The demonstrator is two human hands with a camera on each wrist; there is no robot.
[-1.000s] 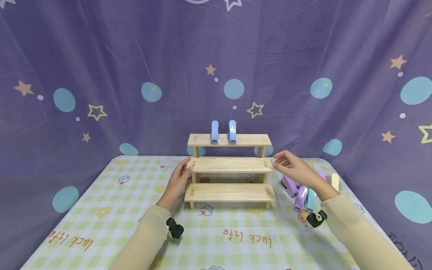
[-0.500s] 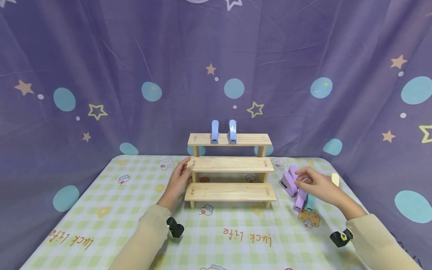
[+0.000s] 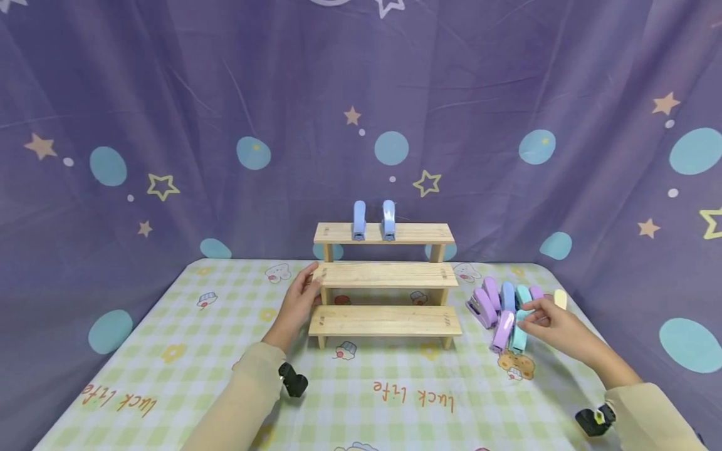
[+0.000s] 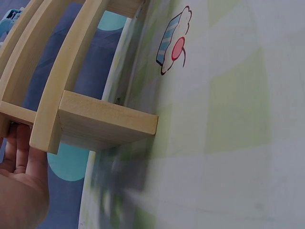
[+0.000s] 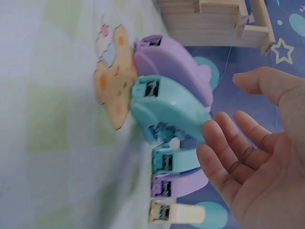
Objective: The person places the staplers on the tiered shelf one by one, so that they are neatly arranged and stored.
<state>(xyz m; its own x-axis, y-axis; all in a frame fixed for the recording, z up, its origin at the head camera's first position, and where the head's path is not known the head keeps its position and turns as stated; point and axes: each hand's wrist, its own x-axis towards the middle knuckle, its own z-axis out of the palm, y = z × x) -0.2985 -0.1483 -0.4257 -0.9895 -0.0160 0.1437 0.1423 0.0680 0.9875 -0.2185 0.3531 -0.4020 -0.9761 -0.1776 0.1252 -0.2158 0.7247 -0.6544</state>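
Observation:
A three-tier wooden stand (image 3: 389,274) is on the cloth-covered table. My left hand (image 3: 298,300) grips the left end of its middle board; in the left wrist view the fingers (image 4: 21,150) go behind the stand. Two light-blue staplers (image 3: 359,220) stand side by side on the top board. My right hand (image 3: 558,327) hovers at a cluster of staplers to the right, thumb and fingers apart and holding nothing. Nearest to its fingertips is a teal stapler (image 5: 169,105), with a purple stapler (image 5: 174,64) beside it. Whether the fingertips touch the teal one, I cannot tell.
Around the right hand are more purple staplers (image 3: 481,307), a blue stapler (image 3: 507,295) and a pale yellow stapler (image 3: 560,299). A green checked cloth (image 3: 225,351) covers the table. Behind it hangs a purple curtain (image 3: 282,94) with stars and dots.
My right hand has moved from the right end of the middle board rightward and down to the teal stapler. The left hand and the stand have stayed put.

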